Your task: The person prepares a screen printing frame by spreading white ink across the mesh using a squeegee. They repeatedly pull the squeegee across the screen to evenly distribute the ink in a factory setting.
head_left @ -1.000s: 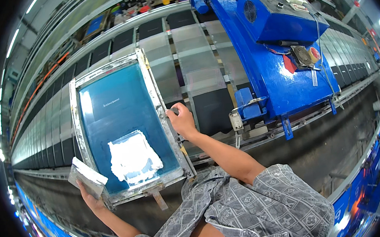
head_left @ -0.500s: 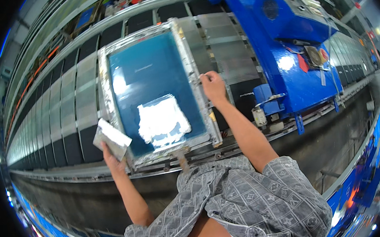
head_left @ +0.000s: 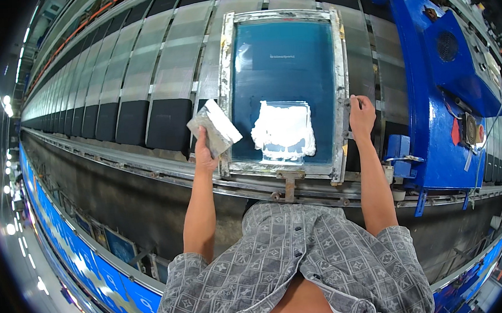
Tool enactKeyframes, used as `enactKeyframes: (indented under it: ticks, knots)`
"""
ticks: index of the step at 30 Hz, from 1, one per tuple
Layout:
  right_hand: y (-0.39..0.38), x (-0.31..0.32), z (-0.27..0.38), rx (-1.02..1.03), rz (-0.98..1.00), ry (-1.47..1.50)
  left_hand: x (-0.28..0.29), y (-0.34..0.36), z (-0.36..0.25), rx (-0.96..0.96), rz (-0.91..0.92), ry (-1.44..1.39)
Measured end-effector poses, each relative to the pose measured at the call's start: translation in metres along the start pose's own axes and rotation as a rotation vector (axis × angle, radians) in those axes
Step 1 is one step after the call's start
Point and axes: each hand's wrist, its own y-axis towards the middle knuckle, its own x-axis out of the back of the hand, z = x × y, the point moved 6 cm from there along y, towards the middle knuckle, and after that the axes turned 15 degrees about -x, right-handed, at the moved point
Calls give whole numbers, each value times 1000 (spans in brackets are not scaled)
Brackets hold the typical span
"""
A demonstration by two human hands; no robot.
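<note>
- Workshop: a long table (head_left: 132,77) of grey panels runs across the view, metal rail (head_left: 147,170) along its near edge.
- Far lower left: blue board (head_left: 106,289) with light lettering, across the dark aisle from the table.
- Left on table: row of black cloth pieces (head_left: 168,121), flat, side by side.
- Left hand (head_left: 203,153): clamped on a grey scraper (head_left: 219,134), thumb on its face. Scraper is tilted, white paint along its edge, overlapping the frame's left side in view; can't tell if they touch.
- Centre: frame (head_left: 226,82) with teal mesh (head_left: 282,67), lying over the table panels. White paint patch (head_left: 284,125) on the mesh's near half. Metal bracket (head_left: 289,184) under the frame's near side.
- Right hand (head_left: 363,116): thumb and fingers pinched together on a small dark handle (head_left: 347,101) at the frame's right side.
- Far right: blue machine (head_left: 424,92) straddling the table.
</note>
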Motion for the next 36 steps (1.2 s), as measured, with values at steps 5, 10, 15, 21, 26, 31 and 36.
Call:
enactKeyframes:
  ticks: [5, 10, 15, 21, 26, 31, 36]
  knots:
    - [-8, -13, -18, 50, -41, 9, -5, 5, -17, -26, 28, 105]
    - [-7, -39, -47, -82, 70, 197, -73, -9, -58, -156, 23, 806]
    - [6, -59, -54, -108, 61, 151, -121, -15, -26, -264, 189, 1692]
    - [12, -64, -44, -127, 49, 109, -151, -11, 12, -302, 179, 1990]
    - [13, -67, -34, -171, 23, 62, -158, -22, 44, -246, 504, 1899]
    - [12, -70, -40, -140, -25, 40, -174, -8, 39, -532, 1242, 1692]
    - [23, -80, -35, -102, -37, 17, -186, 15, 43, -724, 1422, 1541]
